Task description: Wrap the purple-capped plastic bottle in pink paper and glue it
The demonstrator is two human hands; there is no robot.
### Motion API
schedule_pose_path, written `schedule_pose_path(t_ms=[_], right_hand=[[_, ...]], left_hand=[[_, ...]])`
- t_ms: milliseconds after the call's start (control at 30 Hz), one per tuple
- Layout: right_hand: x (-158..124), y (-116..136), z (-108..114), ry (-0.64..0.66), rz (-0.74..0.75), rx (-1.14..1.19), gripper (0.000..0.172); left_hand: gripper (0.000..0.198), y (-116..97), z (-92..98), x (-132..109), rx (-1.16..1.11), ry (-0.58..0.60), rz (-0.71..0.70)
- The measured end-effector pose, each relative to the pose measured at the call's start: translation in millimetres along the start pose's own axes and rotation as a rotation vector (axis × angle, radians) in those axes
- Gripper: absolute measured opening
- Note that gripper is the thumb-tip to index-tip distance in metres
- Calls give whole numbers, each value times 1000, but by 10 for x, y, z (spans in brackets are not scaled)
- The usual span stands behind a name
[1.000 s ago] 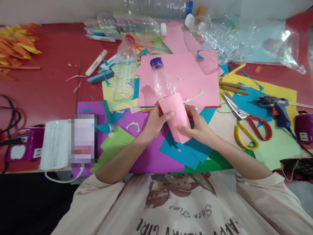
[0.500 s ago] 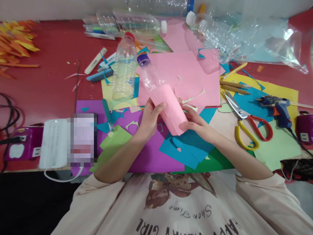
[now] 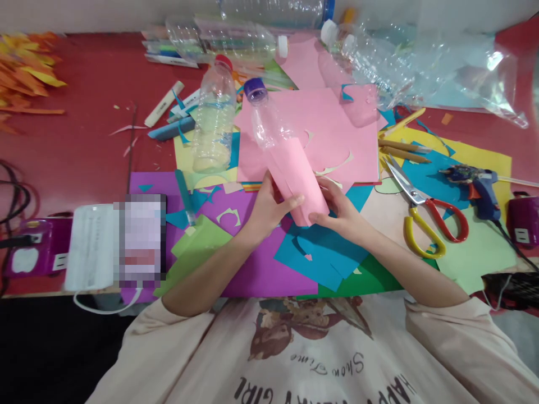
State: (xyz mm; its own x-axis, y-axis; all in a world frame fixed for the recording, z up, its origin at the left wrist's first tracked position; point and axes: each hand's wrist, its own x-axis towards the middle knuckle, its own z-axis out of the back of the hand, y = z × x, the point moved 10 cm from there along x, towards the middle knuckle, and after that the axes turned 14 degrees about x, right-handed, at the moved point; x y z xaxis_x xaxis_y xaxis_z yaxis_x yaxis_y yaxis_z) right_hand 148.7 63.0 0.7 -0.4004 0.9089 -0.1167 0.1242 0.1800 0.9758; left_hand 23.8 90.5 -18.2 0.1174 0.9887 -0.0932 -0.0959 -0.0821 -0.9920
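A clear plastic bottle (image 3: 272, 120) with a purple cap tilts away from me to the upper left. Pink paper (image 3: 297, 177) is wrapped round its lower part. My left hand (image 3: 273, 207) grips the wrapped part from the left, thumb across the paper. On the other side, my right hand (image 3: 339, 207) holds it near the bottom end, its thumb close to the lower edge. Beneath the hands lie blue paper (image 3: 324, 255) and purple paper (image 3: 256, 269). A stack of pink sheets (image 3: 337, 134) lies just beyond the bottle.
Left of the stack stands a clear bottle with a red cap (image 3: 214, 118). To the right lie scissors (image 3: 416, 196) and a glue gun (image 3: 480, 188). More clear bottles (image 3: 240, 42) line the back. A phone (image 3: 143, 238) rests at the left, and orange paper strips (image 3: 29, 67) fill the far left corner.
The wrapped bottle has shifted slightly to the right and turned a little more upright, its cap moving up and right. My left hand has slid lower along the paper.
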Motion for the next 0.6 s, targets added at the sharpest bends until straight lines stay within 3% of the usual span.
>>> schedule_pose_path(t_ms=[200, 467, 600], right_hand=[[7, -5, 0, 3, 11, -9, 77], [2, 29, 15, -37, 52, -38, 77], [-7, 56, -5, -18, 69, -90, 76]], left_hand=[[67, -19, -19, 4, 14, 5, -19], [80, 34, -128, -48, 94, 139, -16], [79, 10, -102, -41, 96, 92, -49]])
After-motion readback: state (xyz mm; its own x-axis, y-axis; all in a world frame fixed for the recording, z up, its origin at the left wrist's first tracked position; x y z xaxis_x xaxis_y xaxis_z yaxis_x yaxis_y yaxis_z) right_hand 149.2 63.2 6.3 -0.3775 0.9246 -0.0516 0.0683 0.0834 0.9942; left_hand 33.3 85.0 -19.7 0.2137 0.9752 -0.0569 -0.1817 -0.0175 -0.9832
